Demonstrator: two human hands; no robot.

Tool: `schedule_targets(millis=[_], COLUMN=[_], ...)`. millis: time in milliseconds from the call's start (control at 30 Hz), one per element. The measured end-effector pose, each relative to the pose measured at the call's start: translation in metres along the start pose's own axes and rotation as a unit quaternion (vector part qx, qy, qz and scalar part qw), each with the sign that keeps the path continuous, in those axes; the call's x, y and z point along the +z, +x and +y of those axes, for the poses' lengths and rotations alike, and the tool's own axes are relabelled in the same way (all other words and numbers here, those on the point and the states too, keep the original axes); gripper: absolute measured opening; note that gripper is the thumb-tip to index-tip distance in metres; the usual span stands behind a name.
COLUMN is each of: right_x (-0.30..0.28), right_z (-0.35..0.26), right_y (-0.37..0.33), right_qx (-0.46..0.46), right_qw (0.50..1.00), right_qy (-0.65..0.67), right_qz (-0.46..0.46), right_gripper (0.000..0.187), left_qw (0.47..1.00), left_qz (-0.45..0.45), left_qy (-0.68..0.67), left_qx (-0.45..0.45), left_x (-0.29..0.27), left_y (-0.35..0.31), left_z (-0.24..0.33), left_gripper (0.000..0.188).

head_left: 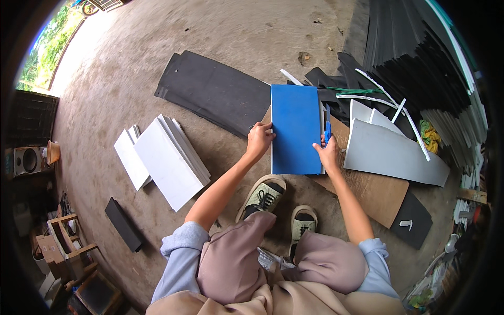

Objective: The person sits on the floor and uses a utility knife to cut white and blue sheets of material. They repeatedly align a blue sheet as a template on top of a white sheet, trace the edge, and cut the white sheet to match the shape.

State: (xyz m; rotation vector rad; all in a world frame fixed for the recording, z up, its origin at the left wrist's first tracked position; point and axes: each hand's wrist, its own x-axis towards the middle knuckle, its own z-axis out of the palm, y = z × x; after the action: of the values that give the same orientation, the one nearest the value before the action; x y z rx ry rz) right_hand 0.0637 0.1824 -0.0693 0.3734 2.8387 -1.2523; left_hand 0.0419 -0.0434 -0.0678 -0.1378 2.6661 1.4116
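Observation:
A rectangular blue board point(297, 128) with pale edges is in front of me, above a brown wooden board point(375, 197); whether it touches it I cannot tell. My left hand point(260, 139) is closed on its left edge, fingertips at the rim. At the opposite edge, my right hand point(328, 151) is closed round a blue-handled cutting tool point(328, 131), its slim dark blade pointing away from me. The thumb of that hand rests by the blue board's edge. Scissors or knife, I cannot tell which.
Stacked white sheets point(170, 163) lie left on the concrete floor, near a narrow black piece point(123, 224). Behind the blue board is a long black sheet point(215, 92). Grey-white sheets point(394, 152), white strips point(386, 89) and black sheets point(420, 73) crowd the right. My shoes point(262, 197) are close below.

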Motion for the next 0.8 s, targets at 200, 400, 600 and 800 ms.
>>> schedule_targets(millis=[200,400,600,800], right_x=[-0.036,-0.118,-0.198,-0.250], right_z=[0.020,-0.010,-0.063,-0.085], right_y=[0.008,-0.026,-0.075,-0.122], right_qx=[0.075,0.080,0.061,-0.005], right_qw=[0.973,0.985,0.984,0.976], right_qy=[0.217,0.151,0.159,0.216], right_qz=[-0.028,-0.018,0.045,0.003], right_gripper=[0.024,0.034,0.050,0.026], left_qw=[0.999,0.994,0.986,0.978], left_qz=[0.017,0.059,0.036,0.016], left_qy=[-0.008,0.029,0.058,0.077], left_qx=[0.028,0.093,0.154,0.191], left_x=[0.002,-0.040,-0.078,-0.086], left_y=[-0.011,-0.032,-0.063,-0.088], left_z=[0.005,0.024,0.081,0.101], left_gripper=[0.043,0.041,0.034,0.030])
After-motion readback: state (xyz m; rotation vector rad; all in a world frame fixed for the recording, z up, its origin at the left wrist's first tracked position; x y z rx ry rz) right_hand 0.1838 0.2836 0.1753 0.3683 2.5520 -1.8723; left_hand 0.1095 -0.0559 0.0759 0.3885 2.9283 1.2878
